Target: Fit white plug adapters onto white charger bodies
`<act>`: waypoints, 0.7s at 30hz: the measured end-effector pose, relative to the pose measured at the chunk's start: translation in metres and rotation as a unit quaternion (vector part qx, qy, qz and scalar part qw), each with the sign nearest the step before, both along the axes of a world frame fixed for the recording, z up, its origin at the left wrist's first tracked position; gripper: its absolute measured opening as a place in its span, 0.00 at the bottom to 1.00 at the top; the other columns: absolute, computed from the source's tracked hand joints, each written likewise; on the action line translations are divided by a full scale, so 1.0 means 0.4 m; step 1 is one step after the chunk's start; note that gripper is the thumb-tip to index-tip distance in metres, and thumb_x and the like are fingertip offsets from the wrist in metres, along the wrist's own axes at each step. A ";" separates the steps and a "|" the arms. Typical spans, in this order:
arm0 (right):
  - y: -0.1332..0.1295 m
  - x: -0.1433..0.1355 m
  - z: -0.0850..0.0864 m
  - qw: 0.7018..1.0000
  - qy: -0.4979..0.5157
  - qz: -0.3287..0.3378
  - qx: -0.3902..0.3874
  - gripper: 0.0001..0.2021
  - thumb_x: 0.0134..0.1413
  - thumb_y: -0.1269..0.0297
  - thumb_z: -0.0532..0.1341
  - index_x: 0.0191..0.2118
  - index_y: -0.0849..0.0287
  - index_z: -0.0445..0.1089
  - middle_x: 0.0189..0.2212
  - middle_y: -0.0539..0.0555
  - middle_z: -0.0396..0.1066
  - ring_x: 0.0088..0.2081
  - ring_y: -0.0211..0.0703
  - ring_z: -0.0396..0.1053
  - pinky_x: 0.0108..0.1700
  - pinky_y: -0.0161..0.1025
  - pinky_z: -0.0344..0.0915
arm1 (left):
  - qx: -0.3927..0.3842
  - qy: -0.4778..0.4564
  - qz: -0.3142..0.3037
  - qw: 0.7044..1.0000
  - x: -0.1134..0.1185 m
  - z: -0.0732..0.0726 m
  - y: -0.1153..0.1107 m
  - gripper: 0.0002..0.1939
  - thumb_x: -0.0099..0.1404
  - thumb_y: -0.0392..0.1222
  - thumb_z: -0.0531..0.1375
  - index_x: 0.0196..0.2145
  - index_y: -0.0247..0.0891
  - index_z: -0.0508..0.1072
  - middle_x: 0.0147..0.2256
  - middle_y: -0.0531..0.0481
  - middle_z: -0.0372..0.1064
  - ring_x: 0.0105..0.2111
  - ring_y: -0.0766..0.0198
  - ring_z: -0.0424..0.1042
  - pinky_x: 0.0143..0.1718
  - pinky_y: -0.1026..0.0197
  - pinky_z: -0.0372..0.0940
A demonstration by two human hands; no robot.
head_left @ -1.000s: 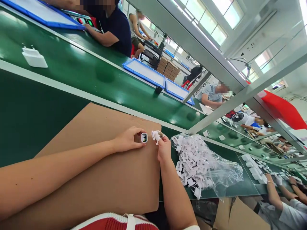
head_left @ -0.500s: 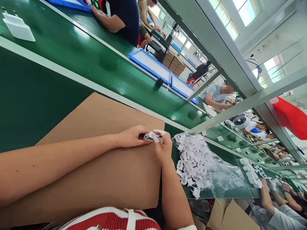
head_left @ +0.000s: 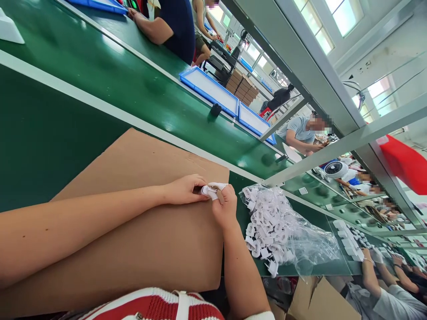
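My left hand [head_left: 186,189] is closed on a small white charger housing [head_left: 204,190] above the cardboard sheet. Facing it, my right hand [head_left: 225,204] has white covers on its thumb and forefinger. Those two fingers pinch a small white plastic piece [head_left: 211,192] against the housing's end; its exact shape is partly hidden by the fingers. Just right of my right hand lies a clear plastic bag [head_left: 310,235] with a heap of white plug parts [head_left: 267,222] spilling from its mouth.
Brown cardboard [head_left: 160,249] covers the bench under my forearms. Beyond a pale rail runs a green conveyor belt [head_left: 133,98] carrying a black object [head_left: 216,110] and a white charger [head_left: 10,29]. Blue-rimmed trays [head_left: 210,91] line its far side. A metal frame [head_left: 293,49] slants overhead; co-workers sit around.
My right hand has shifted slightly left, bringing the white piece against the housing, whose inner circuit board no longer shows. Items on the belt have slid left.
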State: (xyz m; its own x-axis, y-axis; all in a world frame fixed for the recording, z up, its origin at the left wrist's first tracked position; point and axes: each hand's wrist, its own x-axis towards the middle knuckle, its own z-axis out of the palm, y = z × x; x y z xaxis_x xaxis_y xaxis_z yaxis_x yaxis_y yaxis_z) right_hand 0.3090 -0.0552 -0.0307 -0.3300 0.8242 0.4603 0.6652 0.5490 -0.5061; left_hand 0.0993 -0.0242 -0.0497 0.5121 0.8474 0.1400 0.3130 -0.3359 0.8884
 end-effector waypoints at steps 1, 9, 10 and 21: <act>-0.001 -0.002 0.001 1.000 0.003 -0.002 0.002 0.15 0.58 0.75 0.59 0.47 0.56 0.77 0.44 0.57 0.80 0.46 0.50 0.73 0.52 0.46 0.70 | -0.001 -0.005 -0.001 1.000 0.000 0.002 0.000 0.23 0.63 0.64 0.64 0.37 0.42 0.83 0.40 0.44 0.78 0.44 0.50 0.74 0.45 0.55 0.68; 0.010 -0.006 -0.008 0.997 -0.069 -0.027 0.000 0.10 0.53 0.76 0.62 0.39 0.56 0.76 0.36 0.55 0.76 0.41 0.50 0.69 0.51 0.47 0.65 | -0.011 -0.030 0.012 0.999 0.004 0.009 -0.001 0.25 0.60 0.68 0.66 0.33 0.42 0.81 0.36 0.45 0.76 0.43 0.50 0.74 0.45 0.55 0.70; 0.011 -0.006 -0.006 0.996 -0.082 -0.038 -0.002 0.09 0.52 0.76 0.62 0.36 0.56 0.75 0.34 0.54 0.75 0.40 0.50 0.68 0.51 0.47 0.65 | -0.010 -0.029 0.013 0.999 0.003 0.011 -0.001 0.25 0.60 0.68 0.66 0.32 0.42 0.81 0.36 0.45 0.76 0.42 0.50 0.74 0.44 0.55 0.69; 0.013 -0.035 0.086 0.973 -0.202 -0.076 -0.086 0.09 0.43 0.76 0.67 0.28 0.53 0.70 0.29 0.48 0.73 0.44 0.48 0.68 0.64 0.47 0.58 | -0.007 0.027 0.005 1.000 0.002 0.029 -0.007 0.28 0.60 0.71 0.63 0.36 0.43 0.82 0.39 0.46 0.79 0.44 0.49 0.75 0.46 0.56 0.70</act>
